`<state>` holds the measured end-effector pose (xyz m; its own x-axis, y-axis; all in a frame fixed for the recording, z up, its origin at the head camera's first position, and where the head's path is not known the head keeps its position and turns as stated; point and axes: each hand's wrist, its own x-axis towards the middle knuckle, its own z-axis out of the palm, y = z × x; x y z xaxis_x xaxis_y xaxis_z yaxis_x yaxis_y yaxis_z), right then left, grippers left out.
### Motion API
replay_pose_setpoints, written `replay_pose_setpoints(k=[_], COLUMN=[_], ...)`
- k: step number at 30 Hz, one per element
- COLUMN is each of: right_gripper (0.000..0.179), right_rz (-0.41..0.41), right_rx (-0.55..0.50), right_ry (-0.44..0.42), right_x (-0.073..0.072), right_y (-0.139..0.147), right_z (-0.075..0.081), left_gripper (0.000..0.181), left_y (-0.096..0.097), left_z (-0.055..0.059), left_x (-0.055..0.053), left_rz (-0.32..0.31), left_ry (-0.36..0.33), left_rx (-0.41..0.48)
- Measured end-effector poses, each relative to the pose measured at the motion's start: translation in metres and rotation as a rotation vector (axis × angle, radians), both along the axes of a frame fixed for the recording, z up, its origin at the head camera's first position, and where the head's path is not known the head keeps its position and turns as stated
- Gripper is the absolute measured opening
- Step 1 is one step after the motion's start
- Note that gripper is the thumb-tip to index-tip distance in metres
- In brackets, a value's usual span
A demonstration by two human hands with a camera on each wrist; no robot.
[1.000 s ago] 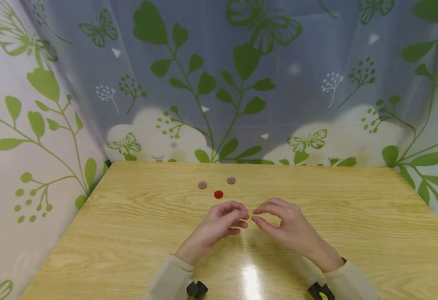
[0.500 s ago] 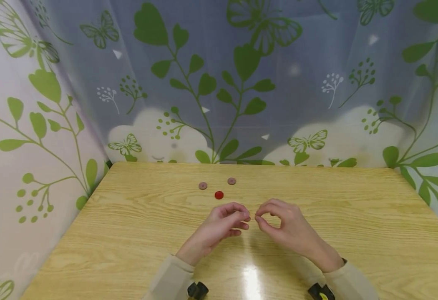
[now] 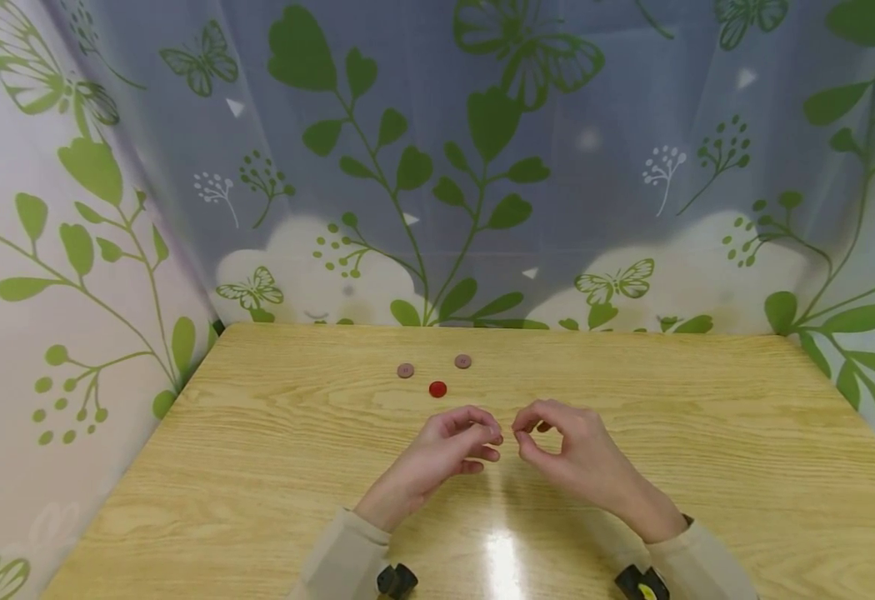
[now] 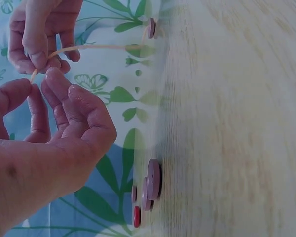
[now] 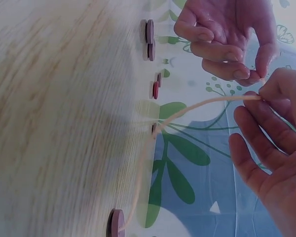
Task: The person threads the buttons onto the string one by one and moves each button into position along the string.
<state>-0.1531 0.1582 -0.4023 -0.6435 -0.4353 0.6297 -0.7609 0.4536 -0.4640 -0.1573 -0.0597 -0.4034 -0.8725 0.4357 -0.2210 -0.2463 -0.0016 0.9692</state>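
Observation:
Thumb and fingertips of my left hand point(image 3: 452, 450) pinch the end of a thin pale orange cord point(image 4: 96, 47), seen in the left wrist view. Facing it, my right hand point(image 3: 580, 446) pinches the same cord close by, thumb against forefinger. From there the cord point(image 5: 202, 102) droops to a mauve button point(image 5: 117, 224) standing low by the tabletop in the right wrist view. Both hands are above the table, fingertips a small gap apart. Ahead of them lie a red button point(image 3: 437, 389) and two mauve buttons point(image 3: 405, 370). The cord is too fine to make out in the head view.
Wood-grain tabletop point(image 3: 272, 467) spreads under both arms. More mauve buttons point(image 4: 154, 180) show in the wrist views, hidden by the hands from above. A patterned cloth point(image 3: 437, 167) hangs behind the table and along its sides. Black straps point(image 3: 396, 581) sit at the sleeves.
The right thumb and forefinger have closed together and drawn slightly right. My left hand has shifted a little right too. The three buttons ahead have stayed put.

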Motion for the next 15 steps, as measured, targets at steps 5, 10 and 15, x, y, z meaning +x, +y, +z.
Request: replay_pose_setpoints(k=[5, 10, 15], right_gripper=[0.029, 0.029, 0.030], right_rz=[0.002, 0.021, 0.034], right_rx=[-0.009, -0.027, -0.049], right_ry=[0.018, 0.043, 0.047], right_x=[0.0001, 0.0000, 0.0010], right_y=[-0.0002, -0.0001, -0.0002], right_z=[0.0022, 0.0038, 0.0058], left_gripper=[0.014, 0.014, 0.013], left_y=[0.0000, -0.0004, -0.0020], left_z=[0.0016, 0.0030, 0.0030], left_x=[0.0005, 0.0010, 0.0020], left_rz=[-0.002, 0.009, 0.006], left_ry=[0.010, 0.007, 0.025], left_rx=[-0.002, -0.008, -0.040])
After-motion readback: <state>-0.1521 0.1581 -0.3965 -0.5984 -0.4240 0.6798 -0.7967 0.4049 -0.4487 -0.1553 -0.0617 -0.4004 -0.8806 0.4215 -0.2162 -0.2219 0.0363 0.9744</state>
